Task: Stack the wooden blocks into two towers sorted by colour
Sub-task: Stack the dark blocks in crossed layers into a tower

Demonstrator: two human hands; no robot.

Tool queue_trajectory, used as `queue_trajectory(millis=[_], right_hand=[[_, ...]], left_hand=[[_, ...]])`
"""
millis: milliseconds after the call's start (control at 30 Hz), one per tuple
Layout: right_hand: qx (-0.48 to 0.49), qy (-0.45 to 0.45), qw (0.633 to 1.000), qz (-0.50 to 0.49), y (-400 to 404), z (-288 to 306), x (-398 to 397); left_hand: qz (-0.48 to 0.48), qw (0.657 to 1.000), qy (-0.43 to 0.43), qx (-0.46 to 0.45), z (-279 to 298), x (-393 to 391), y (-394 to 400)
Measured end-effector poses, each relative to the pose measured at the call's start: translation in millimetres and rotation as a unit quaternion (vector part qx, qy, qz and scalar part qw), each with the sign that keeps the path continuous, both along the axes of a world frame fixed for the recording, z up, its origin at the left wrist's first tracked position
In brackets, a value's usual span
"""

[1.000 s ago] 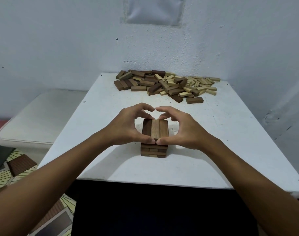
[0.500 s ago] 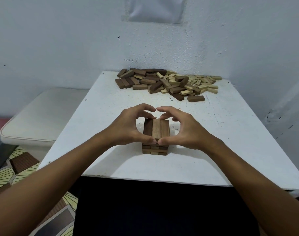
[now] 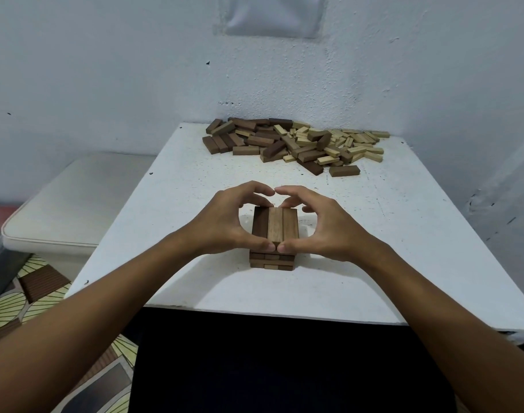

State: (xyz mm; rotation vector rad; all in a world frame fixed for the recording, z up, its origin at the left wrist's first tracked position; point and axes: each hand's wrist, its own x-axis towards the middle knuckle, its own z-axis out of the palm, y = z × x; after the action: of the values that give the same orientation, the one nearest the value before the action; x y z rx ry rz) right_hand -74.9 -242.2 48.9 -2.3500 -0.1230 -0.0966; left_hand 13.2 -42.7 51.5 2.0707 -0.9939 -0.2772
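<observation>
A short tower (image 3: pixel 273 245) of dark wood blocks stands on the white table (image 3: pixel 388 248), near the person and close to the near edge. Its top layer has three blocks lying side by side, and their long sides run from near to far. The left hand (image 3: pixel 225 225) cups the tower from the left and the right hand (image 3: pixel 329 228) cups it from the right. Both thumbs press the near ends of the top blocks, and the curled fingers reach round to the far ends, so the two hands pinch the top layer between them. It looks like they are squeezing the blocks straight. The big pile of loose blocks (image 3: pixel 293 143) lies far away at the back of the table, by the wall. The dark blocks are mostly on the left of the pile and the light ones mostly on the right. So the next dark block lies far and a little left, and the left hand seems nearer to it. No light tower shows yet.
</observation>
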Motion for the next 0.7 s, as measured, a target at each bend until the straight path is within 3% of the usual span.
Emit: queue_trajectory(millis=[533, 700], right_hand=[[-0.008, 0.012, 1.000, 0.014, -1.5, 0.6, 0.0], [0.070, 0.011, 0.997, 0.010, -5.6, 2.7, -0.9]], left_hand=[[-0.008, 1.000, 0.004, -0.004, 1.4, -1.6, 1.9], [-0.015, 0.999, 0.024, 0.018, 4.9, 2.9, 6.0]])
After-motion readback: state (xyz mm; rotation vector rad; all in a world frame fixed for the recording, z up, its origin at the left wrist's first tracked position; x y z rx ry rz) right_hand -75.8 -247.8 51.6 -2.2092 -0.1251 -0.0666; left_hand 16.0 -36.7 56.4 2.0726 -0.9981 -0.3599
